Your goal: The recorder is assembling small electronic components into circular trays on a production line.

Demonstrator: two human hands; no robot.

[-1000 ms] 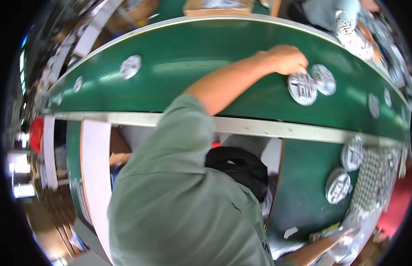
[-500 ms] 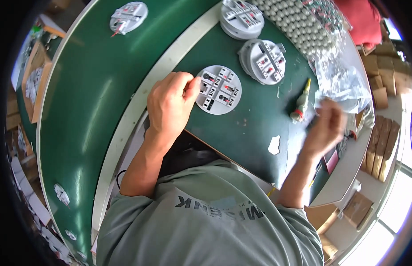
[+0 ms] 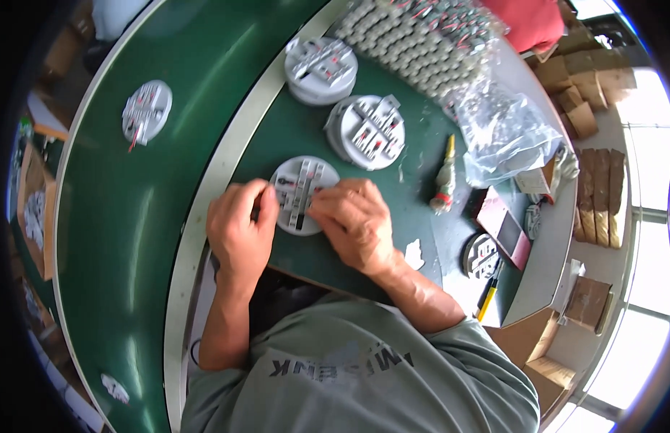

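Lying on the green mat (image 3: pixel 306 137) by the belt's pale rim, a round white disc (image 3: pixel 300 193) is gripped at its left edge by the left hand (image 3: pixel 239 232). Its right side is pinched under the right hand (image 3: pixel 355 220); two more discs (image 3: pixel 367 130) are seen beyond.

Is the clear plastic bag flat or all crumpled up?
Crumpled. The clear plastic bag bunches up in shiny wrinkles on the green table, beside the tray of small parts.

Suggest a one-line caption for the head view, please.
Both hands, left hand and right hand, work on a round grey disc at a green bench.
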